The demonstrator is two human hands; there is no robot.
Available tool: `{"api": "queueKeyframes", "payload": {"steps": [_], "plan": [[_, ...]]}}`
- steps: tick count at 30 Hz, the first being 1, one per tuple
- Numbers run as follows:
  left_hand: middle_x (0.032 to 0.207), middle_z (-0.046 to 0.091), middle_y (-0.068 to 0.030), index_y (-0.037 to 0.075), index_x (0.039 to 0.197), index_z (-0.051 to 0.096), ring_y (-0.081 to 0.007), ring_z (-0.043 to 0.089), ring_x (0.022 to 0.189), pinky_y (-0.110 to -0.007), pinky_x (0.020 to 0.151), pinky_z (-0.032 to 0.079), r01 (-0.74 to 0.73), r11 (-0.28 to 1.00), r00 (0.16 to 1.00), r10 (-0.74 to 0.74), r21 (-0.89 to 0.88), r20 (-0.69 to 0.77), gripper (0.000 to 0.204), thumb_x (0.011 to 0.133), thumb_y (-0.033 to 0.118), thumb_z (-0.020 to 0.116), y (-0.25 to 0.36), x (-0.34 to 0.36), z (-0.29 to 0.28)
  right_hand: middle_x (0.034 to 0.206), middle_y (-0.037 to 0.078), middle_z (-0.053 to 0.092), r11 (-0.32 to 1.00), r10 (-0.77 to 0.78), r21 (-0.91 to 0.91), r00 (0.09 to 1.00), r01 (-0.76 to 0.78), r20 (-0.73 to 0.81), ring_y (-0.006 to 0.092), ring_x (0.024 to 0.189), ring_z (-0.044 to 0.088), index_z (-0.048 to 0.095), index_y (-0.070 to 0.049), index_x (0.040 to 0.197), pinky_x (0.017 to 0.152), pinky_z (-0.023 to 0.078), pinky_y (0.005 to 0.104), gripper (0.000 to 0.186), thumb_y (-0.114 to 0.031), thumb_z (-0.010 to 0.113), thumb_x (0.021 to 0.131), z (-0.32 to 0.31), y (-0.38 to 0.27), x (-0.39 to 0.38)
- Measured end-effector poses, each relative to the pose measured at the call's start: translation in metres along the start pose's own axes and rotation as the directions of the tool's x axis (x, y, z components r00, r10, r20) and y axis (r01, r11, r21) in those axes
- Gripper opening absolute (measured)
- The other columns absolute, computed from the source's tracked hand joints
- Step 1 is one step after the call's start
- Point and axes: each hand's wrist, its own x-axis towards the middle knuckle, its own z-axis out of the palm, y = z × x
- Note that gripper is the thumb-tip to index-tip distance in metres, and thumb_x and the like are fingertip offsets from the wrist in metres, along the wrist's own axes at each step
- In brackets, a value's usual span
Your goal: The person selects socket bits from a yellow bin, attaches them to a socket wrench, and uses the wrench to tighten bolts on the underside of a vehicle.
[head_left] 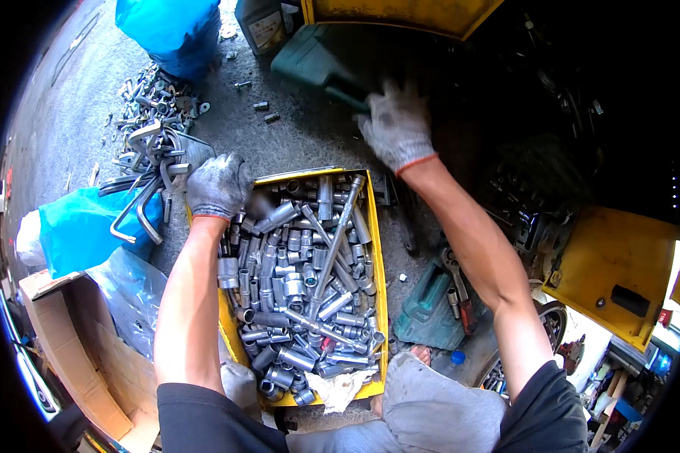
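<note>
My left hand (pixel 217 186), in a grey-stained work glove, is curled closed at the far left corner of a yellow metal box (pixel 381 302). What its fingers hold, if anything, is hidden. Several large hex keys (pixel 147 181) lie bundled just left of it. The box is full of chrome sockets (pixel 279 287), with long extension bars (pixel 336 241) on top and a white rag (pixel 341 390) at the near edge. My right hand (pixel 397 124), gloved in white with an orange cuff, reaches forward with fingers spread. It is at the edge of a dark green plastic case (pixel 310 64), apparently touching it.
Nuts and bolts (pixel 155 98) are heaped at far left, near blue bags (pixel 174 34). A cardboard box (pixel 83 355) stands near left. On the right are a teal case (pixel 427 313) with a ratchet (pixel 452 264) and a yellow metal panel (pixel 612 272). The far right is dark.
</note>
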Motion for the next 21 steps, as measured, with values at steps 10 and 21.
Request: {"api": "queueKeyframes", "payload": {"steps": [10,21], "plan": [[0.085,0.069,-0.0108,0.014,0.086,0.068,-0.0319,0.067,0.080,-0.045,0.071,0.054,-0.015,0.999,0.999,0.013,0.052,0.049,0.018,0.090,0.030,0.062,0.000,0.003,0.002,0.136,0.012,0.060,0.978,-0.021,0.208,1.000,0.023,-0.010,0.0372,0.111,0.060,0.074,-0.011,0.094,0.094,0.049,0.0549,0.026,-0.036,0.072,0.086,-0.043,-0.020,-0.040],[0.085,0.070,-0.0125,0.013,0.088,0.070,-0.0332,0.068,0.081,-0.047,0.072,0.054,-0.021,0.999,1.000,0.021,-0.026,-0.003,0.020,0.090,0.031,0.061,0.008,0.008,0.011,0.096,0.020,0.073,0.989,0.055,-0.116,0.961,-0.089,-0.270,0.0342,0.096,0.071,0.072,-0.011,0.108,0.085,0.056,0.0478,0.027,-0.027,0.065,0.087,-0.116,0.093,0.081]]}}
